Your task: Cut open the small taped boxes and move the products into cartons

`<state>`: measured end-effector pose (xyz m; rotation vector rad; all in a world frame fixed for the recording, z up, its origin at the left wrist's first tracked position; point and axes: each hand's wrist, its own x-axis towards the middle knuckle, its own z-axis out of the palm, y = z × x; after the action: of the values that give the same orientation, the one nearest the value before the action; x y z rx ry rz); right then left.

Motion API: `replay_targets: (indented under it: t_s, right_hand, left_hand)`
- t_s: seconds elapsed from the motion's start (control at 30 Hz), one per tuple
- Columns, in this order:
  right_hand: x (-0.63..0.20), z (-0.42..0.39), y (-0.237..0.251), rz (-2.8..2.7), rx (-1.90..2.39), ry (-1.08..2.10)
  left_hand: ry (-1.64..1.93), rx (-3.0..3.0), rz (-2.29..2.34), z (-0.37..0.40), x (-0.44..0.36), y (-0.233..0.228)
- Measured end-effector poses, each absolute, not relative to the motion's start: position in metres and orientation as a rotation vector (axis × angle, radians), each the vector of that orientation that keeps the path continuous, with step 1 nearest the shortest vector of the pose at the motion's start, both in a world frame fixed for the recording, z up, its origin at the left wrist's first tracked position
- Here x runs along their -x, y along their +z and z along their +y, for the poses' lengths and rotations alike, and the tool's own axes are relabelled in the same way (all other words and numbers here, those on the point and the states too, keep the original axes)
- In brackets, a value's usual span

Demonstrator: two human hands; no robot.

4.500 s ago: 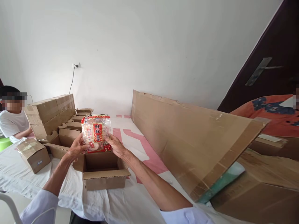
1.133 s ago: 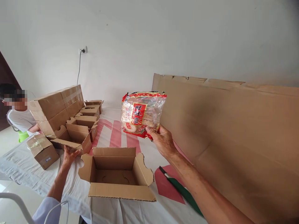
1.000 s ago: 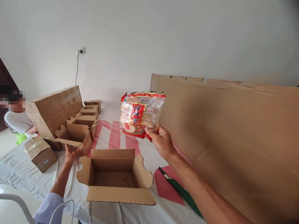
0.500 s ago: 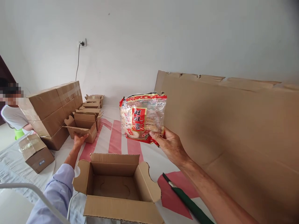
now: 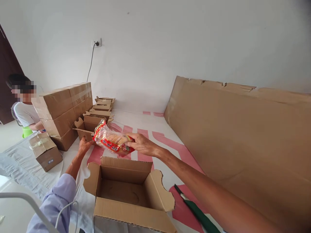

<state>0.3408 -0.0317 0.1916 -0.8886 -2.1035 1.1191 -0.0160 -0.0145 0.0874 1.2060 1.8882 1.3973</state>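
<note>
My right hand [image 5: 142,144] grips one end of a clear and red snack bag [image 5: 114,139] with round crackers inside. The bag is tilted and hangs in the air, its far end overlapping the right side of a small open cardboard box [image 5: 84,133]. Against the near wall of that box rests my left hand [image 5: 85,146], its thumb and fingers spread. Directly in front of me stands a larger open cardboard box [image 5: 126,207] with its flaps folded outward. Its visible floor is bare.
Taped cartons [image 5: 62,113] are stacked at the left, with a smaller closed box [image 5: 46,152] before them. More open boxes [image 5: 103,106] line up behind. A large cardboard sheet [image 5: 230,136] leans on the right. A green-handled tool [image 5: 194,210] lies near the front. Another person [image 5: 25,111] sits far left.
My right hand has carried the snack bag left and down to the small open box, tilting it. My left hand stays at that box. The view has shifted slightly left.
</note>
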Motion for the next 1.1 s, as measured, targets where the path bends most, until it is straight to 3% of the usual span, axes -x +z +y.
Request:
replay_targets:
  t_s: [0.33, 0.47, 0.63, 0.9, 1.1]
  right_hand:
    - [-0.238, -0.014, 0.195, -2.794, 0.912, 0.759]
    - [-0.192, -0.002, 0.191, -2.804, 0.954, 0.756]
    - [-0.165, 0.01, 0.194, -2.694, 1.088, 0.663]
    - [-0.23, -0.016, 0.205, -2.648, 1.075, 0.598]
    - [-0.338, -0.052, 0.197, -2.575, 1.197, 0.986]
  left_hand:
    - [1.796, -1.334, 2.031, -0.144, 0.035, 0.106]
    - [1.598, -1.726, 2.148, -0.154, 0.02, 0.098]
    - [1.297, -1.815, 2.219, -0.117, 0.009, 0.088]
    - [0.786, -1.609, 2.461, -0.062, 0.001, 0.079]
    - [0.725, -1.607, 2.508, -0.059, 0.009, 0.089]
